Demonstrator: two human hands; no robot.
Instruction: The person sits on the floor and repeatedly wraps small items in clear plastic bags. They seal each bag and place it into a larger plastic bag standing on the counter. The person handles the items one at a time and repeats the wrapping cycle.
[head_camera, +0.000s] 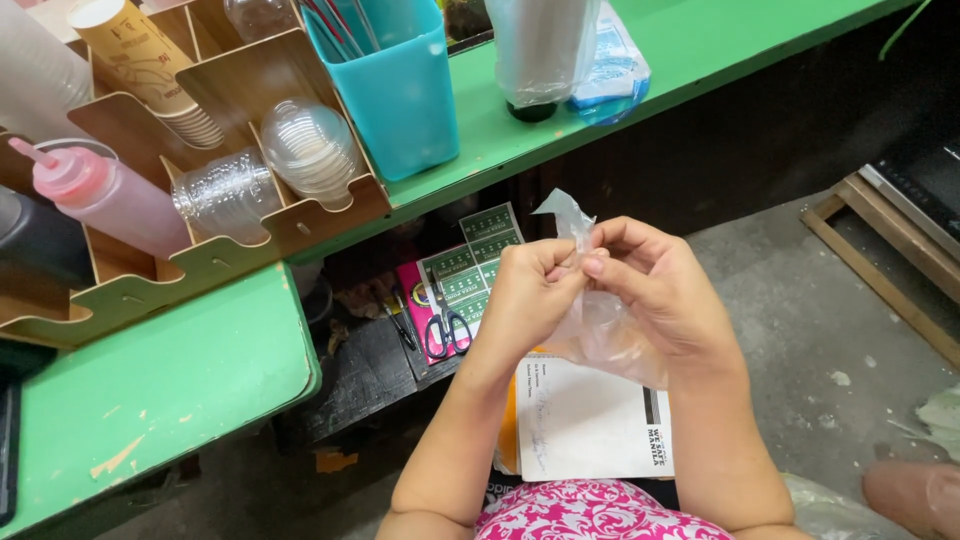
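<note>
My left hand (525, 295) and my right hand (655, 290) meet in the middle of the view, both pinching the top of a thin clear plastic bag (605, 335). Its twisted upper end (562, 212) sticks up above my fingers, and the rest hangs crumpled below my right palm. I cannot tell whether anything is inside the bag. Beneath my hands a white printed sheet (590, 420) lies over an orange folder on my lap.
A green counter (170, 380) holds a wooden organizer (230, 240) with clear cup lids, paper cups and a pink squeeze bottle (95, 195). A teal bin (395, 85) of straws stands behind. Black-handled scissors (447, 325) lie on a lower shelf. Concrete floor lies to the right.
</note>
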